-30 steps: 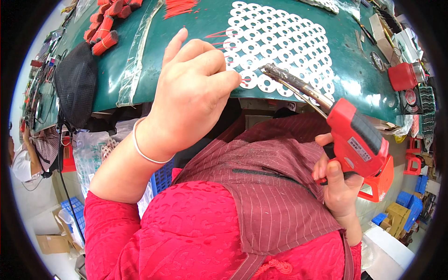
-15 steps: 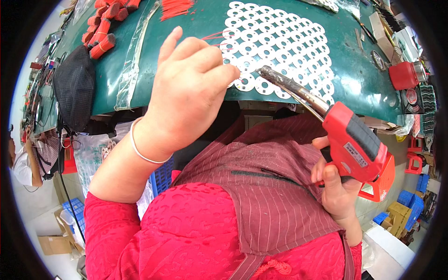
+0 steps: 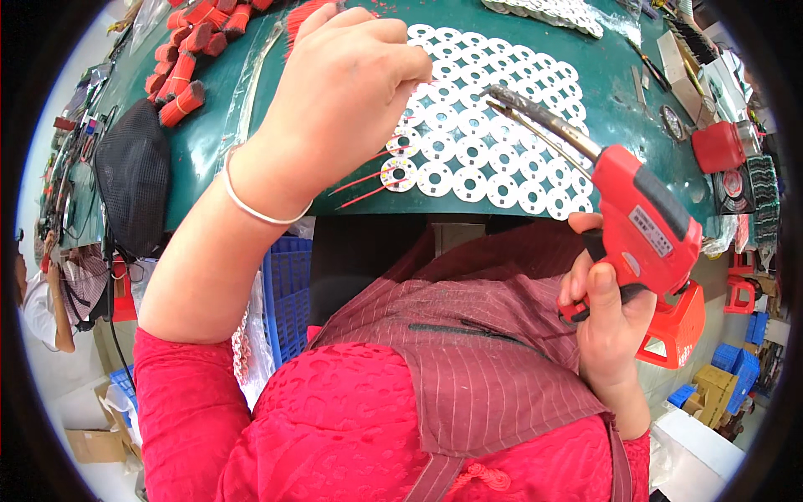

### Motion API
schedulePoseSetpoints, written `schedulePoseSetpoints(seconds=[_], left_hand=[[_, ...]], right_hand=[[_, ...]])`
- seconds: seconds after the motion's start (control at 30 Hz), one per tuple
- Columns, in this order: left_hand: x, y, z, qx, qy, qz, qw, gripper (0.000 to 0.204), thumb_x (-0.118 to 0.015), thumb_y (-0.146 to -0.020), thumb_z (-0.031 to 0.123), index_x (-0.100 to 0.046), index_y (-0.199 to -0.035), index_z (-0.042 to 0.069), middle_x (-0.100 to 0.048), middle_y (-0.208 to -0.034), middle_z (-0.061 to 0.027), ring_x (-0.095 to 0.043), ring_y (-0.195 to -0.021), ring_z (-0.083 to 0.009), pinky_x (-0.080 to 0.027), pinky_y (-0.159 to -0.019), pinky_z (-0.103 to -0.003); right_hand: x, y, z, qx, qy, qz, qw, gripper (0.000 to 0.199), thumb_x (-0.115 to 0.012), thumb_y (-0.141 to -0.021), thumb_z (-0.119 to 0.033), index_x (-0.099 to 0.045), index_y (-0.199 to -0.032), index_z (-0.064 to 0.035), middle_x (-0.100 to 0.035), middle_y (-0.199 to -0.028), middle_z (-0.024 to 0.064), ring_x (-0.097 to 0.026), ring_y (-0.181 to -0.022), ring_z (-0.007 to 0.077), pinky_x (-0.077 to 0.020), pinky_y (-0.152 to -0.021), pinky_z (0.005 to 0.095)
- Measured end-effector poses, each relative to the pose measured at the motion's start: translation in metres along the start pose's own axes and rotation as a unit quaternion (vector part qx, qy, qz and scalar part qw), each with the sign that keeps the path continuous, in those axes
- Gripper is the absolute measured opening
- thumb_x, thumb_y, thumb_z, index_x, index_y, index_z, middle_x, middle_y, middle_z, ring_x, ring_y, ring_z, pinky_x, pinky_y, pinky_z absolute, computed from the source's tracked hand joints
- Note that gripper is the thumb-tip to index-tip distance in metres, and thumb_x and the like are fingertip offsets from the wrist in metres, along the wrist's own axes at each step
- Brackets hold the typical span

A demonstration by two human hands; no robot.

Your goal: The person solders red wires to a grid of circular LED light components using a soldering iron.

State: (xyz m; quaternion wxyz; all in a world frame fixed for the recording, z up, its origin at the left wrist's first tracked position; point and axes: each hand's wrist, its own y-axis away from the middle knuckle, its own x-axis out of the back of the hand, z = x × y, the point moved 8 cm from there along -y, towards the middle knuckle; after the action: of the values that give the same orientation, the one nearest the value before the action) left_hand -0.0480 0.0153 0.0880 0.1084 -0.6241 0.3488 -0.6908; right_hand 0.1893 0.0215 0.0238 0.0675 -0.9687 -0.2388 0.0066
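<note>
My right hand [image 3: 615, 305] grips a red soldering gun [image 3: 648, 222] by its handle, index finger by the trigger. The gun's dark metal tip points up and left over a sheet of white ring-shaped circuit boards [image 3: 470, 151]. My left hand [image 3: 347, 96] is raised over the left edge of these boards, thumb and forefinger pinched together. What lies in the pinch is too small to make out. Below that hand, thin red wires [image 3: 364, 182] stick out leftward from the boards at the near left corner. The gun's tip is apart from my left fingertips.
Bundles of red wire [image 3: 180, 105] lie at the far left of the green table [image 3: 205, 159]. A black mesh-covered object [image 3: 132, 180] stands at its left edge. More white boards [image 3: 556, 12] are at the back. A red container [image 3: 719, 146] sits at the right; a red stool [image 3: 673, 330] stands below.
My left hand has moved away from me, up along the boards' left edge, uncovering wired boards at the near corner. The soldering gun has shifted slightly right and away. The view has tilted a little.
</note>
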Motion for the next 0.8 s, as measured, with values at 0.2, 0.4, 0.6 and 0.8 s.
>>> schedulePoseSetpoints(seconds=[0.2, 0.4, 0.6, 0.8], left_hand=[[-0.025, 0.002, -0.015, -0.012, 0.014, -0.020, 1.000, 0.009, -0.070, -0.071, 0.002, -0.069, -0.077, 0.009, -0.056, -0.071, -0.0046, -0.056, -0.076, -0.0255, -0.044, -0.073, -0.037], [-0.039, 0.013, -0.025, 0.014, 0.037, -0.005, 0.999, 0.012, -0.072, -0.068, 0.002, -0.070, -0.077, 0.009, -0.054, -0.070, -0.0032, -0.056, -0.073, -0.0236, -0.044, -0.074, -0.036], [-0.042, 0.013, -0.026, 0.023, 0.034, -0.021, 0.999, 0.012, -0.073, -0.067, 0.003, -0.070, -0.077, 0.010, -0.053, -0.068, -0.0025, -0.056, -0.073, -0.0223, -0.043, -0.075, -0.036], [-0.044, 0.012, -0.024, 0.018, 0.009, -0.030, 0.999, 0.011, -0.073, -0.069, 0.004, -0.070, -0.077, 0.011, -0.053, -0.069, -0.0019, -0.056, -0.073, -0.0217, -0.044, -0.082, -0.039]], right_hand=[[-0.006, -0.020, 0.001, 0.001, -0.013, -0.012, 1.000, 0.036, -0.057, -0.099, -0.022, -0.049, -0.126, 0.0004, -0.056, -0.126, 0.0181, -0.049, -0.067, 0.0073, -0.0480, -0.057, 0.0251], [-0.016, -0.029, 0.006, -0.027, 0.003, -0.029, 0.999, 0.027, -0.057, -0.099, -0.018, -0.052, -0.117, -0.0001, -0.055, -0.127, 0.0190, -0.049, -0.067, 0.0075, -0.0484, -0.057, 0.0253], [-0.019, -0.035, 0.008, -0.043, 0.035, -0.031, 0.998, 0.016, -0.056, -0.099, -0.017, -0.050, -0.097, -0.0023, -0.055, -0.126, 0.0207, -0.050, -0.066, 0.0087, -0.0484, -0.056, 0.0253], [-0.021, -0.034, 0.011, -0.012, 0.046, -0.042, 0.998, 0.014, -0.057, -0.098, -0.014, -0.050, -0.097, -0.0023, -0.055, -0.121, 0.0215, -0.049, -0.064, 0.0086, -0.0482, -0.055, 0.0251]])
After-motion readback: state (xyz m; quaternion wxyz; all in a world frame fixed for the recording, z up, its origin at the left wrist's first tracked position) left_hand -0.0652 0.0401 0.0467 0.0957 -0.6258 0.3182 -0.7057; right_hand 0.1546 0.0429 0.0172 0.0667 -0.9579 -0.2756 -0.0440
